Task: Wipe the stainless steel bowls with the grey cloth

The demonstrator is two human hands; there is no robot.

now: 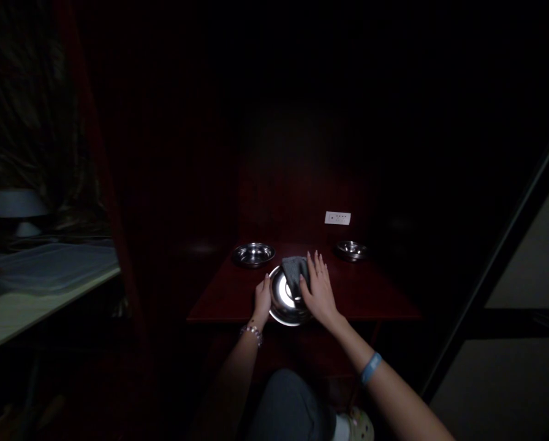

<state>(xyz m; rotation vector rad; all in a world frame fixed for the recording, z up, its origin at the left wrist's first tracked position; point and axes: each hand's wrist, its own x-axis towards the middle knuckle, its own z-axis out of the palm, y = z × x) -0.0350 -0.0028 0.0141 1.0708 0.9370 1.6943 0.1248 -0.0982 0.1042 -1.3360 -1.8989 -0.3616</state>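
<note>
Deep red wall panelling (281,205) is rising out of the gloom behind a matching red desk (380,291), with a white socket plate (337,218) showing above its back edge. Over the front edge of the desk, the left hand (262,300) is gripping a shiny metal bowl (289,315) by its near-left side, the thumb lying along the rim and the other fingers mostly hidden; whether the bowl is touching the desk, I cannot tell. The right hand (321,291) is stretching its fingers out straight, thumb apart, and resting against a grey cloth (293,272) that is covering the upper right part of the bowl. Another metal dish (253,262) is sitting farther back on the left, and smaller metalware (350,251) is standing at the back right. A beaded bracelet (252,332) is circling the left wrist, a blue band (371,369) the right forearm. Off to the left, a white lamp (17,203) is standing behind a translucent plastic box (58,266).
</note>
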